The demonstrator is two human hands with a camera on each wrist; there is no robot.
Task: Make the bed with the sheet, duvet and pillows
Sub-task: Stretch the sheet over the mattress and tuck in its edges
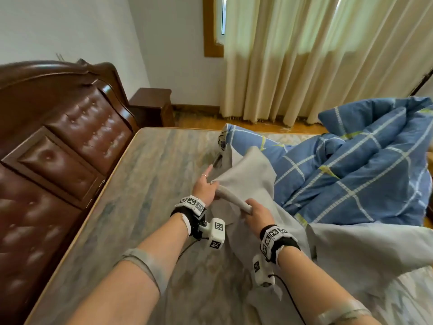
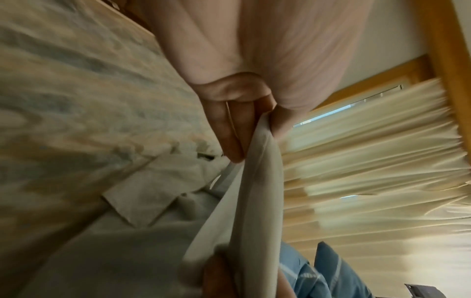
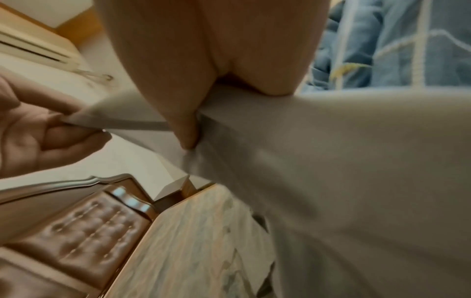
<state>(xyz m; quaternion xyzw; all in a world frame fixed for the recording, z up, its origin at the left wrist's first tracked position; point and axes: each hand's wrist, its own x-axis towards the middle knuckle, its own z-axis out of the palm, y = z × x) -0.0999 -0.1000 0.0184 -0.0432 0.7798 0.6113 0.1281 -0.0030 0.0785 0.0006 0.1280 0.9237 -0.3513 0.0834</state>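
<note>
Over the bare patterned mattress [image 1: 145, 174], our left hand [image 1: 204, 187] and right hand [image 1: 257, 213] pinch a gathered edge of the soft, light grey cotton sheet [image 1: 248, 174], which looks limp and best held by its hem.

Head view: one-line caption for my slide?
Both hands, left and right, grip the grey sheet's edge above the bare mattress; blue duvet bunched aside.

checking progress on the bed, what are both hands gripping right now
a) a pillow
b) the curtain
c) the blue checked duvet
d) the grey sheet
d: the left hand and right hand both pinch a bunched edge of the grey sheet, while the blue duvet lies untouched beyond it.
</note>
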